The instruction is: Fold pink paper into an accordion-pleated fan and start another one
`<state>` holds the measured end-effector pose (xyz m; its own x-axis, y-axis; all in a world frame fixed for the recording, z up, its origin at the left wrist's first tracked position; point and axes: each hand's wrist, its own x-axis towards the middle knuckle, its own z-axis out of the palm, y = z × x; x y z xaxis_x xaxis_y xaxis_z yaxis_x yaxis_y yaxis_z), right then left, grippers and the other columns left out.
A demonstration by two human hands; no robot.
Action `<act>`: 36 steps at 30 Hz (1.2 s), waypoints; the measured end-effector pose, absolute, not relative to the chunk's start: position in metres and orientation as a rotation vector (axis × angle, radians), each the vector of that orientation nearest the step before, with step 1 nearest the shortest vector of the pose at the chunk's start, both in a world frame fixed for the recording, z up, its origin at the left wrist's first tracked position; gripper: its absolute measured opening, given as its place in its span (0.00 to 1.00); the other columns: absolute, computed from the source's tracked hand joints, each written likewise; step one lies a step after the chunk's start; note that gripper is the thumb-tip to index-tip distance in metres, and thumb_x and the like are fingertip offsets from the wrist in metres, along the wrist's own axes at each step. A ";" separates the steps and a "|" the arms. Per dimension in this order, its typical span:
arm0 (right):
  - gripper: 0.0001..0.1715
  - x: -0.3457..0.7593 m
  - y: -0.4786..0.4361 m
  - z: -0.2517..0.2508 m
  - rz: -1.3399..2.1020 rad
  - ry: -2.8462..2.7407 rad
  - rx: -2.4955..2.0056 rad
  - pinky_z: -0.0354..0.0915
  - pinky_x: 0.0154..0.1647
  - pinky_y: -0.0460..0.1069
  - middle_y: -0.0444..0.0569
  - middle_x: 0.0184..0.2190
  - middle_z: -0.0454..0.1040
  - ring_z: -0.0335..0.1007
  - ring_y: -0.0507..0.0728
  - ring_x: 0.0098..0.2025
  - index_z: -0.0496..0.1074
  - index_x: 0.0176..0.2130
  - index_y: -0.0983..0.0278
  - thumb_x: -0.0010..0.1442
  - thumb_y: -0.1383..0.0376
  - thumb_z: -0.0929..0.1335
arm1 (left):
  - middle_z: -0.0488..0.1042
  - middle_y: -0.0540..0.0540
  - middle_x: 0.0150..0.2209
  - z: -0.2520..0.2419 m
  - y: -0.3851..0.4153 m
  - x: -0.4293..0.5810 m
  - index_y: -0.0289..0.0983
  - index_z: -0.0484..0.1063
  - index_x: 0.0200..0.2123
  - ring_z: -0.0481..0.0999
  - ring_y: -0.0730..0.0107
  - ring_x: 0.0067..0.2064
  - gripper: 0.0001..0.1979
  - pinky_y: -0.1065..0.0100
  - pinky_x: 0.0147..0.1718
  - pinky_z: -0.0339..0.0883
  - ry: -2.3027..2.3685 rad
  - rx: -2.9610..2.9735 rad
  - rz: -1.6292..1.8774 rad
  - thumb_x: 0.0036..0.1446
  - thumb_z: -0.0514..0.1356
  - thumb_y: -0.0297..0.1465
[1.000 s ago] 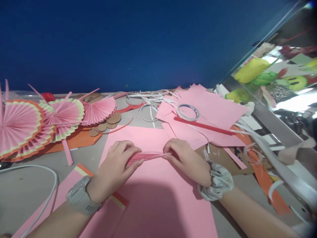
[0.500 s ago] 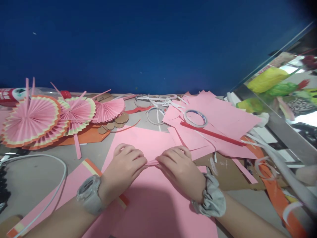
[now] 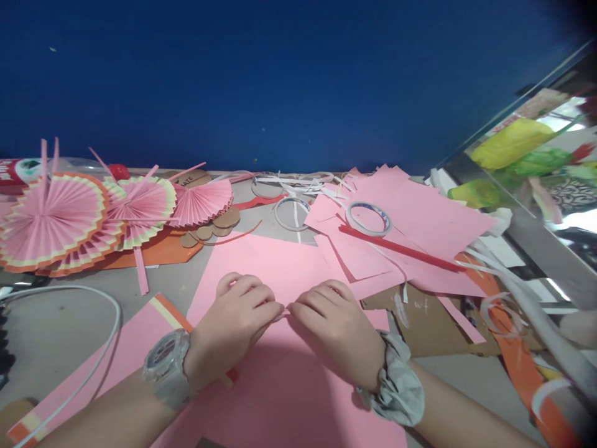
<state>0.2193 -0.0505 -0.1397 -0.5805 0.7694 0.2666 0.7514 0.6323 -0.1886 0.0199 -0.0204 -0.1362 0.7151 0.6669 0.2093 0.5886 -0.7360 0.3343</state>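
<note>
My left hand [image 3: 240, 320] and my right hand [image 3: 338, 326] meet almost fingertip to fingertip over the middle of the pink paper [image 3: 284, 386]. Both are closed, fingers curled down and pinching a narrow fold of the paper, of which only a sliver shows between them. Paper spreads flat beyond the hands and also towards me beneath them; whether it is one sheet or several I cannot tell. The thumbs are mostly hidden. Under my left forearm lies a pink strip [image 3: 125, 348] with orange and cream bands at its ends.
Pleated pink paper fans [image 3: 51, 218] stand at the left, beside cardboard discs [image 3: 227, 219]. Tape rolls [image 3: 368, 219] and a red strip [image 3: 401, 249] lie on stacked pink sheets [image 3: 429, 211] at the right. A white cable [image 3: 116, 317] loops on the left; a blue wall [image 3: 280, 81] rises behind.
My hands have drawn closer together along the fold, the right one shifting left, so less of the pinched paper shows between them. The view has shifted slightly.
</note>
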 end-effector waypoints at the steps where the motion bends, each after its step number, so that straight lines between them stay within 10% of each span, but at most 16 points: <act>1: 0.07 0.219 -0.051 -0.140 0.068 -2.531 -1.224 0.54 0.42 0.52 0.45 0.30 0.71 0.62 0.52 0.33 0.70 0.35 0.63 0.60 0.71 0.62 | 0.73 0.51 0.31 -0.136 -0.021 0.020 0.39 0.72 0.34 0.64 0.67 0.39 0.09 0.59 0.42 0.49 1.005 2.686 0.460 0.63 0.52 0.30; 36: 0.09 0.270 -0.027 -0.127 0.090 -2.379 -1.372 0.56 0.41 0.52 0.46 0.28 0.71 0.65 0.54 0.33 0.66 0.30 0.64 0.63 0.67 0.62 | 0.73 0.49 0.29 -0.131 0.005 -0.003 0.37 0.72 0.30 0.70 0.70 0.34 0.10 0.68 0.35 0.61 1.254 2.225 0.547 0.58 0.57 0.37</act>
